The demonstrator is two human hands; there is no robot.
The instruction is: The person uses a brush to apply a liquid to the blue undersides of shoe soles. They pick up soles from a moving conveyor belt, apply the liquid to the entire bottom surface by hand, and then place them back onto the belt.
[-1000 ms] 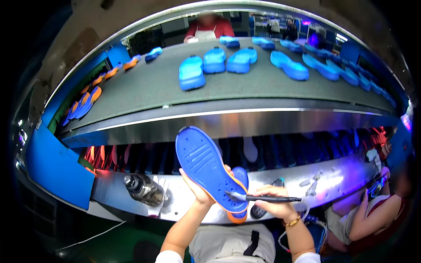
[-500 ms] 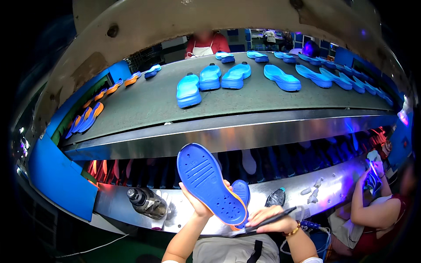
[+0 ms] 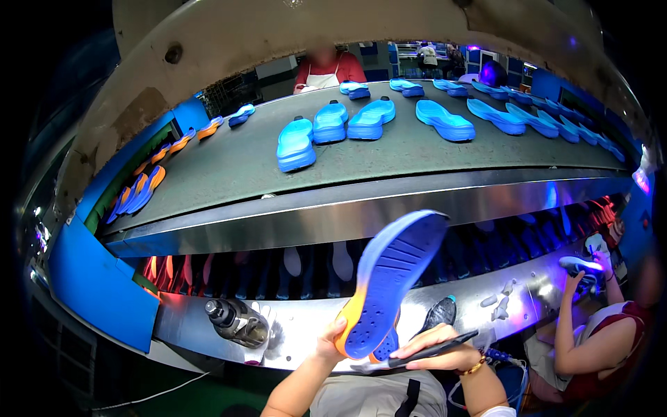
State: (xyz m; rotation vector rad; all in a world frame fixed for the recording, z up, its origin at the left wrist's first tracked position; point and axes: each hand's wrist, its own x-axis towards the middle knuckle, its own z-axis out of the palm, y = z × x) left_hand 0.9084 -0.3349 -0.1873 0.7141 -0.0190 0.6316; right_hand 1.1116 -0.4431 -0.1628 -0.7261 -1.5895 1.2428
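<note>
My left hand [image 3: 331, 340] grips a blue shoe sole with an orange side wall [image 3: 394, 274] by its lower end. The sole stands tilted, its grooved and dotted blue face toward me. Closed around a black-handled brush [image 3: 450, 343] is my right hand [image 3: 439, 353]; the brush's pale tip lies beside the sole's lower end. Whether the tip touches the sole I cannot tell. Partly hidden behind the held sole is a second blue sole [image 3: 389, 345]. A black shoe upper [image 3: 440, 314] lies on the metal ledge beyond my right hand.
A dark bottle [image 3: 235, 322] stands on the metal ledge [image 3: 288, 326] at left. Above runs a green conveyor belt [image 3: 229, 170] carrying several blue soles [image 3: 297, 144] and orange-blue ones. A lower rack holds dark uppers. At right a co-worker's arms [image 3: 566, 326] hold a shoe piece.
The held sole has turned and tilted, its upper end swinging right; its orange side now shows. My left hand has moved to its lower end. The co-worker's shoe piece has shifted.
</note>
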